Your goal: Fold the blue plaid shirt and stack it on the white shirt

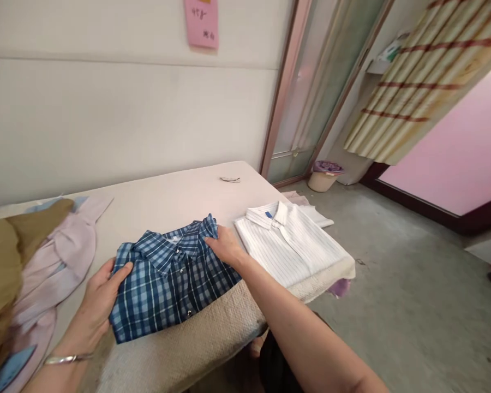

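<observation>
A blue plaid shirt [159, 289], folded with its collar at the far side and its buttons up, is at the near edge of the padded table [167, 191]. My left hand [102, 289] grips its left side, thumb on top and fingers underneath. At the upper right, beside the collar, my right hand [225, 246] pinches the cloth, its fingers partly hidden. Just right of that hand lies a folded white striped shirt [290, 240], collar up. Whether the plaid shirt touches the table all along cannot be made out.
Loose brown and pink clothes [61, 256] are heaped at the left. Eyeglasses [229, 179] lie near the table's far corner. A wall stands behind the table. On the floor to the right is a lined bin [322, 179], near a striped curtain [425, 82].
</observation>
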A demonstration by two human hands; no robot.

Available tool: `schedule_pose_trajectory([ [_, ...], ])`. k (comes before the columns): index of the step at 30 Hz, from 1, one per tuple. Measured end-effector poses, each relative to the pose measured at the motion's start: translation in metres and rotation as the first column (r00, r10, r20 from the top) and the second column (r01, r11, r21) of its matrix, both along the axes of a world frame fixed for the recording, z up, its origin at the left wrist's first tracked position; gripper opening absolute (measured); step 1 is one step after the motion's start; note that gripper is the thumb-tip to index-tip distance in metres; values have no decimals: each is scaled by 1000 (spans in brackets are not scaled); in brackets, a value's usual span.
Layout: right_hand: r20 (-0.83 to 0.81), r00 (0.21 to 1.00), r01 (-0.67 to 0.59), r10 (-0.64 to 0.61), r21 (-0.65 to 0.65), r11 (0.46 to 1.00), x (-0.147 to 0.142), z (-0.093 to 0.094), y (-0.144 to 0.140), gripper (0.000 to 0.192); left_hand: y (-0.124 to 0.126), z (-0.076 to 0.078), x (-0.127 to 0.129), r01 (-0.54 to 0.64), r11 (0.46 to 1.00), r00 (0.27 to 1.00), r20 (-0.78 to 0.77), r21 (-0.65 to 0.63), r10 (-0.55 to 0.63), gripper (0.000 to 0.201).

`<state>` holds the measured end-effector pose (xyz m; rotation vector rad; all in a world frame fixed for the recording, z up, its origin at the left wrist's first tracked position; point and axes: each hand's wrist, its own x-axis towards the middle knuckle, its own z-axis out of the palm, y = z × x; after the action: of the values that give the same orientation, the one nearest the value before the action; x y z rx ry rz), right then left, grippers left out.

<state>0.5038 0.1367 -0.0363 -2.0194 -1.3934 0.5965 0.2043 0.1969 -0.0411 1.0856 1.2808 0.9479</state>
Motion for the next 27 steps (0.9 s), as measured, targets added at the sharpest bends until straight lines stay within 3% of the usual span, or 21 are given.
schedule_pose_trajectory([
  [3,31,998,51,-53,59,997,46,34,-24,22,-24,22,49,17,995,997,70,100,-24,53],
  [7,92,994,42,-57,155,987,140,78,-63,17,-48,44,144,104,967,976,165,234,-145,53],
  [9,97,994,37,-52,150,988,192,92,-82,16,-58,45,196,143,947,950,227,287,-212,48],
  [11,122,987,90,-101,96,991,241,93,-98,21,-67,35,245,167,937,930,267,306,-253,44],
  [13,175,969,179,-176,-3,984,279,81,-113,26,-77,13,285,185,942,942,224,279,-251,40],
  [15,217,949,252,-227,-94,963,303,57,-126,26,-87,-13,312,211,949,969,81,235,-235,33],
  [19,244,926,332,-287,-165,929,322,-4,-144,27,-98,-55,327,274,941,958,-148,201,-247,27],
  [23,289,891,398,-349,-131,908,328,-41,-150,36,-96,-66,319,365,896,910,-301,254,-285,32],
  [27,332,852,459,-405,-101,883,330,-49,-147,32,-94,-68,320,358,902,887,-390,243,-247,28],
])
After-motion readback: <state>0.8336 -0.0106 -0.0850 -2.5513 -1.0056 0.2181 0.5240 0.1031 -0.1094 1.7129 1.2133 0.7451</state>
